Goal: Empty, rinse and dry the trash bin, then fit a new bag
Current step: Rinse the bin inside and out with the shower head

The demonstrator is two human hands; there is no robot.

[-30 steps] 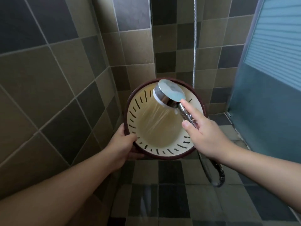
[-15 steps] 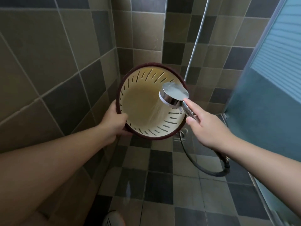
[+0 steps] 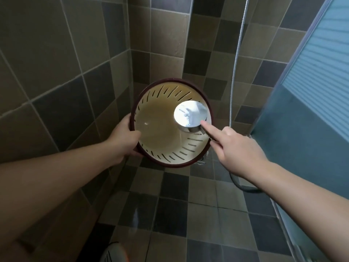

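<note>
A round trash bin (image 3: 160, 137), cream inside with slots near its dark red rim, is tilted with its mouth toward me above the shower floor. My left hand (image 3: 124, 135) grips the rim on its left side, thumb inside. My right hand (image 3: 234, 146) holds the handle of a chrome shower head (image 3: 190, 114), index finger stretched along it. The head's back faces me and it sits just inside the bin's upper right, pointing into the bin. The handle is mostly hidden under my fingers.
Tiled walls close in on the left and behind the bin. A frosted glass door (image 3: 309, 103) stands at the right. The shower hose (image 3: 236, 59) hangs down the back wall and loops on the tiled floor (image 3: 170, 210). A shoe tip (image 3: 113, 252) shows at the bottom edge.
The shower head has gone deeper into the bin's upper right and turned its back to me. The bin has tilted a little more toward me; both hands keep their hold.
</note>
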